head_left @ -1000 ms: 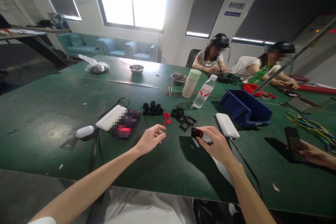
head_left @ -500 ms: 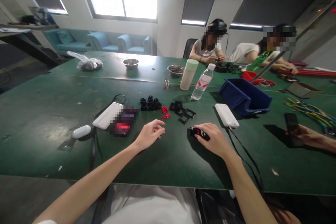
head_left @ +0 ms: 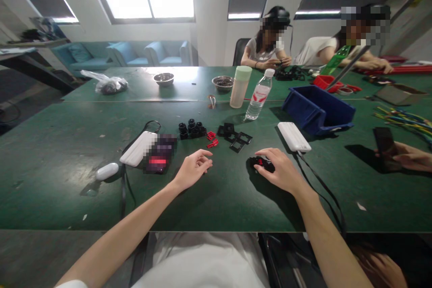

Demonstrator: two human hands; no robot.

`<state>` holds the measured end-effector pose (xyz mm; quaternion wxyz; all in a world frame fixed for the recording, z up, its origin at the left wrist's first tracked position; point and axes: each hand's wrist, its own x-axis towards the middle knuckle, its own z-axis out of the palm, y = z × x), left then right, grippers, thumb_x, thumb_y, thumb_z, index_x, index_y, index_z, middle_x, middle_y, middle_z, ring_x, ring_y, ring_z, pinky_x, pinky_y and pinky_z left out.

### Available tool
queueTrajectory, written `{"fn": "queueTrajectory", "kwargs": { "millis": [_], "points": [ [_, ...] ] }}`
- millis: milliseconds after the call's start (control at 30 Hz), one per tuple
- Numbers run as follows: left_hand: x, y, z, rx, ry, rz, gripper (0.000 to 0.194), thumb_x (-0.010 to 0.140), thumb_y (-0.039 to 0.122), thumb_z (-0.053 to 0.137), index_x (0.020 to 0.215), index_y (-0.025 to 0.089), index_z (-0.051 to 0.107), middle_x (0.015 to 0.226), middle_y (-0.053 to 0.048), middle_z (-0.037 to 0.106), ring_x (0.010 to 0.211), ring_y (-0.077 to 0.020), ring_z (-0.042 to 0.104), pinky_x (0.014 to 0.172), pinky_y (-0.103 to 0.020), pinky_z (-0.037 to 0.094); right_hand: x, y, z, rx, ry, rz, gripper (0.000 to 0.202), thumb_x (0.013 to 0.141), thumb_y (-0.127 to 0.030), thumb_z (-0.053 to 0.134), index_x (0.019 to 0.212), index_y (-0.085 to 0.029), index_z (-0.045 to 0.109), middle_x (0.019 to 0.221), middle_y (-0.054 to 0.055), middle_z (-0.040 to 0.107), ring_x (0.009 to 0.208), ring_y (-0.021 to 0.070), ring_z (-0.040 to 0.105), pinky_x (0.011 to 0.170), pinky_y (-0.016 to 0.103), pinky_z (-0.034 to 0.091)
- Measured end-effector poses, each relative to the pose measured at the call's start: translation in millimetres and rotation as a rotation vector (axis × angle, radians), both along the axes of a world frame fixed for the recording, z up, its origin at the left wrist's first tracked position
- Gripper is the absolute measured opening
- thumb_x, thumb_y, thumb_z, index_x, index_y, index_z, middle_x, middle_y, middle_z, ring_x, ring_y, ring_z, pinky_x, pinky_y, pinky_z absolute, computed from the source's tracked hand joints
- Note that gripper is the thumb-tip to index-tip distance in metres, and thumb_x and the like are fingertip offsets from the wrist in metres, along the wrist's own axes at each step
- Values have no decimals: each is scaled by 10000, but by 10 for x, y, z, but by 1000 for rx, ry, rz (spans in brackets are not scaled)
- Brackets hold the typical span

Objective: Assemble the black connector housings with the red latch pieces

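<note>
Right-hand fingers have spread about the small black-and-red plastic piece (head_left: 262,162), inward of the green worktop (head_left: 219,209)'s near edge — grip cannot be told. Left hand (head_left: 194,168) loosely curled, empty — opposed pinch should steady the piece.

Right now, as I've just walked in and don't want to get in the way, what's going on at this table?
At the green table, a person's right hand is curved around a black-and-red part; how firmly, I can't tell. The left hand is loosely curled, with nothing visible in it. Beyond the hands lie black blocks, red pieces and black frames. At the right edge, another person holds a phone.
</note>
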<state>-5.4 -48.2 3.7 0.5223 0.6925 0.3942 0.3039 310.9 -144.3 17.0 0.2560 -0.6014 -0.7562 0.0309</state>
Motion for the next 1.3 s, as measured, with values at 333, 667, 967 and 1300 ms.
{"fn": "queueTrajectory", "kwargs": {
  "millis": [333,667,967,1300],
  "points": [
    [-13,-5,20,14,10,-6,298,914,376,667,1138,179,677,840,-33,743,663,-142,672,612,-250,537,-156,92,-156,68,-127,-143,226,991,-418,590,1020,-218,691,1010,130,701,990,340,626,868,476,480],
    [-2,-8,6,37,27,-22,281,931,364,663,1143,181,678,848,-32,743,693,-148,675,646,-257,544,-4,237,-201,106,-202,-131,167,960,-374,598,973,-218,655,950,104,704,903,303,626,814,430,444],
    [-9,-5,-34,52,56,-50,282,947,394,647,1138,190,686,851,-28,740,696,-158,672,659,-269,527,56,292,-190,147,-167,-118,160,962,-377,611,982,-229,669,956,88,724,921,295,653,810,429,464],
    [0,-19,-132,110,136,-76,311,952,445,642,1148,213,710,908,-27,737,749,-169,656,687,-270,508,-274,185,191,264,158,-133,318,1006,-480,609,1216,-248,667,1212,125,727,1181,336,647,1038,540,483]
  ]
}}
